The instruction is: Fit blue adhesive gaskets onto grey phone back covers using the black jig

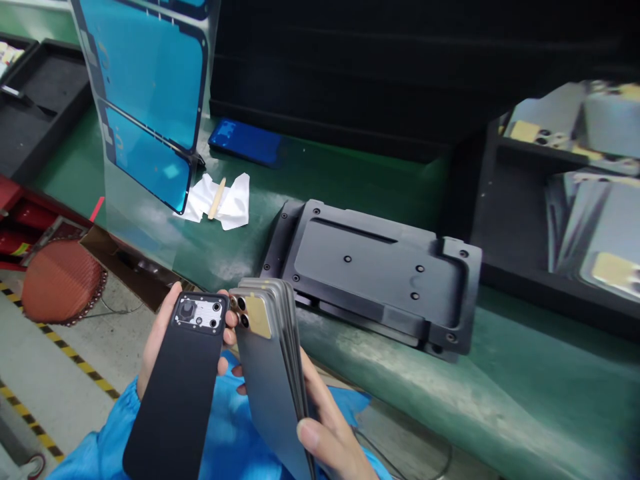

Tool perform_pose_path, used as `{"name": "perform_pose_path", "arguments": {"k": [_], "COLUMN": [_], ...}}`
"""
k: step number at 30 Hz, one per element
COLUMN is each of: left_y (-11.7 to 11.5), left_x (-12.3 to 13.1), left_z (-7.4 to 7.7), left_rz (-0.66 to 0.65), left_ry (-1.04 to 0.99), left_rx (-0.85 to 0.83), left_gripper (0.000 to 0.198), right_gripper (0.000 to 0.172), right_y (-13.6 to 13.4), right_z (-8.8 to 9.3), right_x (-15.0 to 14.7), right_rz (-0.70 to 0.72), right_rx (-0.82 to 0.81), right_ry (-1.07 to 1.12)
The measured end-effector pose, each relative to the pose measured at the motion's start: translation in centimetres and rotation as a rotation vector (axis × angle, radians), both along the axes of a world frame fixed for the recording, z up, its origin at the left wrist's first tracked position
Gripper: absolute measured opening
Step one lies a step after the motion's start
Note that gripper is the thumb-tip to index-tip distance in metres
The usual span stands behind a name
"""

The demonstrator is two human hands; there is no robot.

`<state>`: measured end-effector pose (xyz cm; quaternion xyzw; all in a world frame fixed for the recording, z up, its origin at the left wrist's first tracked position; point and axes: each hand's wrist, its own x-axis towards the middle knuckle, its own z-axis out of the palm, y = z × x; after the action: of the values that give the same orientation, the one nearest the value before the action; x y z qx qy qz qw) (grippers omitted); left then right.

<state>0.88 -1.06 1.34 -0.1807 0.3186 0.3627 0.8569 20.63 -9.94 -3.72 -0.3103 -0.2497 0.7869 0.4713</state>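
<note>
My left hand (157,333) is wrapped round a black phone back panel (175,393) with a silver camera plate at its top. Beside it, my right hand (330,427) grips a stack of grey phone panels (275,380), its thumb on the front one. The front grey panel has camera rings and a yellowish patch at the top. The two loads are side by side, close together at their upper ends. A dark grey fixture (380,267) with a phone-shaped recess lies on the green table just beyond the stack.
Clear film with blue sheets (150,80) hangs at the upper left. White paper (237,203) with a wooden stick (217,199) and a blue panel (245,141) lie on the green table (540,360). A black tray (515,207) at right holds grey panels (620,227).
</note>
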Motion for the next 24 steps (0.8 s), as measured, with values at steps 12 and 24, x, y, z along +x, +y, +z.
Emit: {"name": "perform_pose_path", "arguments": {"k": [12, 24], "left_y": [-0.4, -1.0], "left_x": [-0.9, -0.4], "left_z": [-0.9, 0.9], "left_rz": [0.041, 0.036], "left_ry": [-0.236, 0.055], "left_rx": [0.009, 0.192], "left_gripper": [0.04, 0.048], "right_gripper": [0.072, 0.066], "right_y": [-0.5, 0.3], "right_z": [0.6, 0.4], "right_x": [0.1, -0.2], "right_rz": [-0.01, 0.013], "right_rx": [-0.102, -0.001], "right_ry": [-0.002, 0.017]}}
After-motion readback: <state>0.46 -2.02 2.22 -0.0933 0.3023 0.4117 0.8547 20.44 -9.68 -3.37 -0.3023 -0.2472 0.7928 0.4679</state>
